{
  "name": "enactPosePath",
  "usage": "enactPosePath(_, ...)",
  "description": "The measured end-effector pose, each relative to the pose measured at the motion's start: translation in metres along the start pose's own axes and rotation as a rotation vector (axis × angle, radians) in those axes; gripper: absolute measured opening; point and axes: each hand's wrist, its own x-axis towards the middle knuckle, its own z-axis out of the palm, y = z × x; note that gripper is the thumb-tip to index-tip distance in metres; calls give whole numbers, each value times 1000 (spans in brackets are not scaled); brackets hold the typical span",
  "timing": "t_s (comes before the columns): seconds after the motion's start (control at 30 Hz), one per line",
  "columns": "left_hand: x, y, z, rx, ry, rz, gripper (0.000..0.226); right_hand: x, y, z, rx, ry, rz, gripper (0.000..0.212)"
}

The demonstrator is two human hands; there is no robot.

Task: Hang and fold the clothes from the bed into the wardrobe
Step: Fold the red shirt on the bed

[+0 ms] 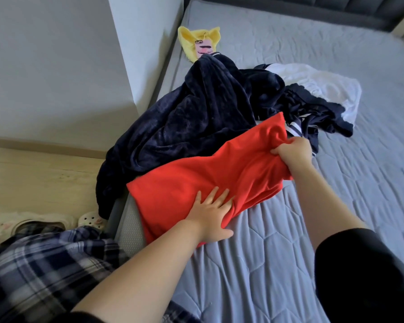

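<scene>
A red garment (pixel 196 180) lies across the near left edge of the grey quilted bed (pixel 336 206). My left hand (pixel 211 213) presses flat on its lower part, fingers spread. My right hand (pixel 292 155) grips a bunched fold at the garment's upper right edge. Behind it sits a heap of clothes: a large dark navy fleece garment (pixel 196 108), a navy piece with white stripes (pixel 313 113), and a white garment (pixel 324 87). The wardrobe is not in view.
A yellow plush item with a pink face (pixel 200 41) lies near the wall at the bed's far left. Light slippers (pixel 33 222) sit on the wooden floor (pixel 37 180) left of the bed. A dark padded headboard (pixel 313 10) runs along the top.
</scene>
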Motion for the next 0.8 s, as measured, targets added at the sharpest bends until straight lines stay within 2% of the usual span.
enactPosePath(0.07,1,3,1,-21,-5,-19,88,-13,-4,7,-194,-39,-121,15)
enactPosePath(0.13,-1,-2,-7,-163,-22,-35,78,-22,-12,11,-304,-146,-180,14)
enactPosePath(0.2,-4,-11,-24,-537,-20,-91,63,-28,-24,9,-320,-202,-216,22)
enactPosePath(0.3,-16,-29,-50,-1356,44,-256,48,-46,-49,5,-304,-281,-292,33)
enactPosePath(0.37,-26,-45,-63,-1786,119,-358,42,-69,-67,9,-288,-384,-384,42)
enactPosePath(0.4,-32,-55,-69,-1938,162,-393,46,-82,-74,13,-295,-469,-440,48)
enactPosePath(0.47,-46,-76,-78,-2156,256,-393,67,-106,-80,24,-256,-745,-511,50)
enactPosePath(0.53,-61,-96,-84,-2272,332,-385,80,-124,-80,36,-113,-1016,-439,35)
enactPosePath(0.57,-67,-102,-86,-2268,355,-402,80,-128,-78,41,-39,-1068,-394,28)
enactPosePath(0.67,-75,-109,-90,-2051,362,-486,68,-129,-72,56,65,-943,-369,15)
enactPosePath(0.73,-75,-104,-90,-1926,336,-515,53,-126,-67,65,119,-895,-321,12)
enactPosePath(0.8,-70,-96,-89,-1809,367,-507,42,-123,-63,72,146,-805,-352,13)
